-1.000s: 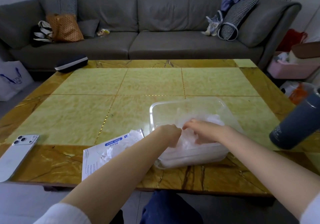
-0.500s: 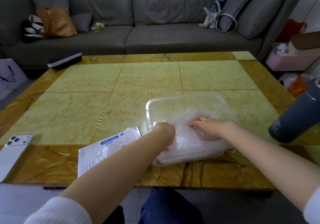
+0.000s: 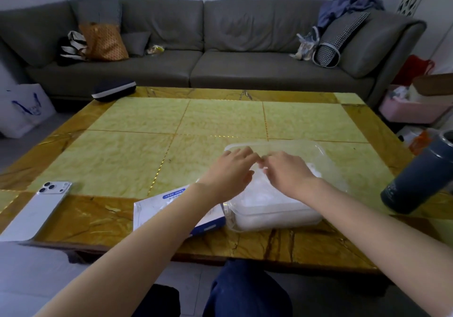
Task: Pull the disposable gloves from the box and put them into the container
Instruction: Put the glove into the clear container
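head view: over the clear rectangular plastic container (image 3: 321,148), at 5 o'clock on the yellow-green marble table (image 3: 220,120), the left hand (image 3: 230,169) and right hand (image 3: 286,172) are spread loose-fingered, gripping nothing, above the filmy white disposable gloves (image 3: 264,200) heaped inside. this seems the settling step. next, reach to 9 o'clock for the flat white-and-blue cardboard box (image 3: 157,206) and pinch one thin glove.

White phone (image 3: 36,211) face down, table (image 3: 137,145) near-left edge; dark bottle (image 3: 416,174) right; grey sofa (image 3: 245,34) behind.
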Demonstrator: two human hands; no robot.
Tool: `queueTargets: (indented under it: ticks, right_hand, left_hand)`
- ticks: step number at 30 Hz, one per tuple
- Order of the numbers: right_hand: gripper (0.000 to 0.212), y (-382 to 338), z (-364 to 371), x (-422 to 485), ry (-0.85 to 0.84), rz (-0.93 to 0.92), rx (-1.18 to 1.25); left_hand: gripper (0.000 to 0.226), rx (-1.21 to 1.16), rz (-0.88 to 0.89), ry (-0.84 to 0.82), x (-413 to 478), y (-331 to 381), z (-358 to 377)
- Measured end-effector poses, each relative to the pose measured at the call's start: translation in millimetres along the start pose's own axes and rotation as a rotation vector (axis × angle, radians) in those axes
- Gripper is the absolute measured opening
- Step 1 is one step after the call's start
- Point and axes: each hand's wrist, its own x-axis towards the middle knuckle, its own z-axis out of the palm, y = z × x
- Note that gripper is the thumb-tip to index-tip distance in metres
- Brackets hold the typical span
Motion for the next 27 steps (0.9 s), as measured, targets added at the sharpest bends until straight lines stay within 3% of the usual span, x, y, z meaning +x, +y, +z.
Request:
queueTargets:
  ticks: [3,5,9,13,18,23,27]
  right_hand:
    - [0.029,-39.3,2.8,-4.7,0.270,-0.163,0.191]
    - [0.033,-66.5,9.7,-4.8,0.304,-0.269,0.263]
    - [0.042,-115.8,33.3,0.9,0.154,-0.382,0.263]
    - [0.047,-147.1,58.4,6.9,-0.054,-0.350,0.154]
    - [0.040,-148.0,74.9,13.2,0.031,-0.207,0.137]
    - [0.010,-138.3,73.4,9.7,0.072,-0.070,0.305]
    - [0.012,-138.1,68.2,8.8,0.128,-0.070,0.389]
  left_hand:
    - [0.039,-0.050,-0.126,0.145,-43.1,-21.5,-2.9]
    - [0.038,-0.072,-0.290,0.182,-70.8,-36.3,4.6]
    - [0.042,-0.124,-0.571,0.101,-116.1,-57.3,31.6]
    - [0.045,-0.180,-0.736,0.028,-139.9,-69.4,52.5]
    - [0.049,-0.185,-0.699,0.046,-144.8,-70.0,61.4]
    - [0.057,-0.267,-0.697,0.078,-148.7,-74.2,63.1]
    - [0.058,-0.323,-0.702,0.101,-149.1,-77.4,62.4]
